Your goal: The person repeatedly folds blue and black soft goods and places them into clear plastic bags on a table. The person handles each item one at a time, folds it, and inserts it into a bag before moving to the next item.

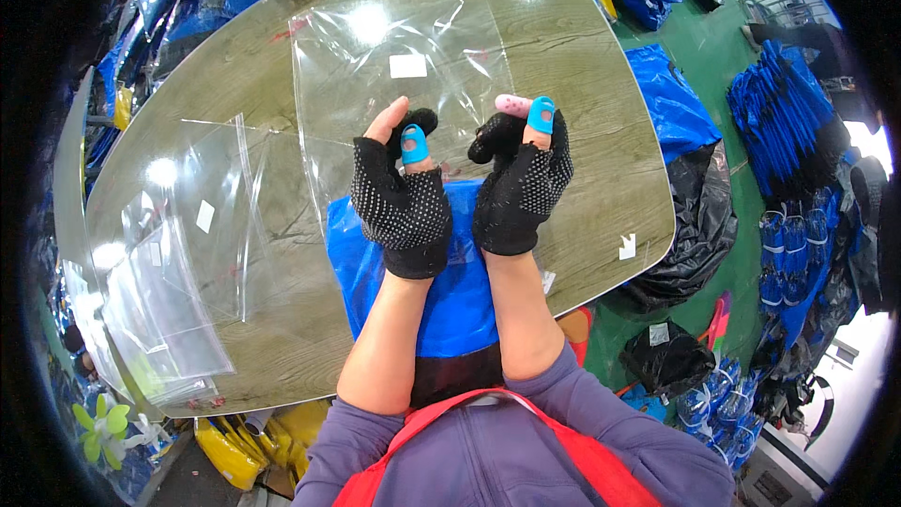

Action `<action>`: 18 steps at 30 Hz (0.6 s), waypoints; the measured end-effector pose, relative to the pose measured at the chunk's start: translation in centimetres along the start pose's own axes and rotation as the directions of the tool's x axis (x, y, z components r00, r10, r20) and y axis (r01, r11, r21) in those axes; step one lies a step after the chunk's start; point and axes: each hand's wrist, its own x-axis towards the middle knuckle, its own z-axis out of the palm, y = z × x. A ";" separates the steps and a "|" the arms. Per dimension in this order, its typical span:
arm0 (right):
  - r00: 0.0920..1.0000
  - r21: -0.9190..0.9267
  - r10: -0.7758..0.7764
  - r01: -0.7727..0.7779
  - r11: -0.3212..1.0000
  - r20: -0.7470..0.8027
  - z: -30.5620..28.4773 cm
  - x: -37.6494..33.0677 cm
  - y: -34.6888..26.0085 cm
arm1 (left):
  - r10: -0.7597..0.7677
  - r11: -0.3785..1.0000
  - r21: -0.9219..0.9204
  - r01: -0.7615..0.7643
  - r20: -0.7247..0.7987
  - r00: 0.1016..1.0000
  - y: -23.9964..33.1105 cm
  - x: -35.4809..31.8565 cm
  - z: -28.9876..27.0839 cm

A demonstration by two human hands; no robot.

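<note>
My left hand [404,192] and my right hand [526,183] are raised side by side with a gap between them. Both wear black fingerless-tip gloves with white dots and a blue thumb cover; the right also has a pink finger cover. Their fingers curl loosely, tips apart, and nothing shows in either hand. Beneath the wrists lies a folded blue sheet-like item [366,272], black at its near end and partly hidden by my forearms. Just beyond the hands a clear plastic bag [338,84] with a white label lies flat; its near edge is hidden.
More clear plastic bags [169,310] lie at the left of the wood-patterned table [601,131]. Blue and black bundles [779,122] stand on the green floor at the right. A black plastic sack [699,225] rests against the table's right edge. Yellow packages [235,451] are below its near edge.
</note>
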 end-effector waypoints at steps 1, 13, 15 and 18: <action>0.998 0.018 -0.057 0.057 0.998 -0.021 -0.2 0.2 -0.1 | 0.056 0.998 0.009 -0.056 0.042 0.998 0.6 0.2 -0.3; 0.686 -0.502 0.575 -0.340 0.795 0.445 -13.2 -6.3 -4.9 | -0.679 0.723 0.087 0.685 0.269 0.683 1.4 -8.2 -16.4; 0.522 -0.538 0.715 -0.474 0.697 0.466 -15.2 -9.0 -7.4 | -0.644 0.635 -0.125 0.762 0.459 0.612 3.2 -11.5 -17.9; 0.363 -0.545 0.839 -0.641 0.540 0.405 -19.0 -14.4 -10.1 | -0.795 0.594 0.327 0.735 0.376 0.475 6.4 -16.4 -20.3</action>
